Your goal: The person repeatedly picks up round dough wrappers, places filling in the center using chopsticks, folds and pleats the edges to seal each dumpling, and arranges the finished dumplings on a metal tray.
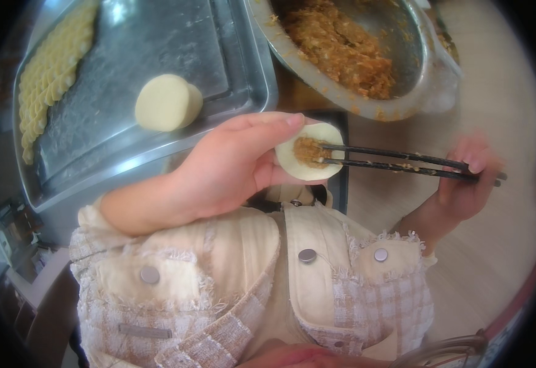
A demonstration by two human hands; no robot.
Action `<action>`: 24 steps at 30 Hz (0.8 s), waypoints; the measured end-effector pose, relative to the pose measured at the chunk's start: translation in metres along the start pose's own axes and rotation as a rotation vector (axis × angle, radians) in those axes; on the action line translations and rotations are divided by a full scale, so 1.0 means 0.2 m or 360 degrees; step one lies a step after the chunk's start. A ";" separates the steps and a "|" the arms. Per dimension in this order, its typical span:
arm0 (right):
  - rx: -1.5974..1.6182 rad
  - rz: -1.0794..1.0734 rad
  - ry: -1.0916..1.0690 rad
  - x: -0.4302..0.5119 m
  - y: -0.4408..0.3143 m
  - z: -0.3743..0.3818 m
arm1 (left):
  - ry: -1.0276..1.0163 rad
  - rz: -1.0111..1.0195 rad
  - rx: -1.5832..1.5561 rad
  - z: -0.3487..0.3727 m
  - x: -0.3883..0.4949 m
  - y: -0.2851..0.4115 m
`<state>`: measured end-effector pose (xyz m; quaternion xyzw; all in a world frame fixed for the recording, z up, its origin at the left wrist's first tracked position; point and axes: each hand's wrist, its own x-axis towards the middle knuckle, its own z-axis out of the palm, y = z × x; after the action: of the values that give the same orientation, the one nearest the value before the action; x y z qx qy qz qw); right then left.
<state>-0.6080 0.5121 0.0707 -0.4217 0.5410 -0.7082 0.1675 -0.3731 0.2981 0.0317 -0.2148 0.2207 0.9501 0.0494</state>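
Note:
A round dough wrapper (288,155) lies across the fingers of my left hand (224,161), with my thumb on its edge. A dab of orange-brown filling (308,153) sits on the middle of the wrapper. My right hand (470,179), slightly blurred, grips a pair of dark chopsticks (401,161). Their tips touch the filling, and bits of it cling to the sticks. Beyond my left wrist, a stack of round wrappers (162,103) stands on a metal tray (125,55).
Pleated dumplings (56,69) in overlapping rows fill the tray's left side. A metal bowl (311,76) holds a large mass of filling (341,46) at the upper right, its rim smeared. Pale flooring (493,257) shows at the right.

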 end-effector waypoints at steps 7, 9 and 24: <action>0.0027 -0.0031 -0.0038 0.02 0.00 0.01 | -0.0047 0.0055 0.0034 -0.02 -0.01 -0.01; -0.0156 0.0114 -0.0148 0.01 0.00 0.04 | -0.0068 0.0066 0.0031 -0.02 -0.01 -0.01; 0.0249 -0.0393 0.0270 0.10 -0.12 -0.07 | -0.0011 0.0069 0.0107 -0.03 -0.04 0.02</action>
<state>-0.6258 0.5163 0.0996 -0.4095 0.4405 -0.7963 0.0652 -0.3639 0.2924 0.0318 -0.2049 0.2570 0.9437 0.0368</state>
